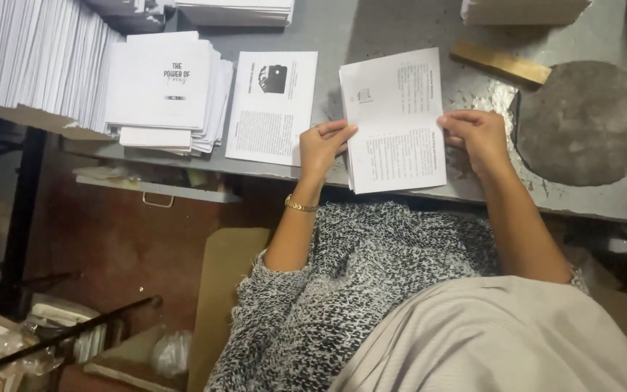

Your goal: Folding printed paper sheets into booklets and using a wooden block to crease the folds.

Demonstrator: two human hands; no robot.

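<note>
Item 1: printed paper sheet point(395, 120), flat on the desk point(400, 29); I judge it light, limp, crease-prone; my left hand point(322, 145) and right hand point(479, 134) fingers pinch its side edges, best hold there.

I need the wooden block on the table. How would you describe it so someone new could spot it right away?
Start at the grey table and go to its far right part, beyond the right hand that holds the folded printed sheets. Just past the round, flat, dark stone slab lies the wooden block. It is the only tan, bar-shaped thing among white paper stacks.
</note>
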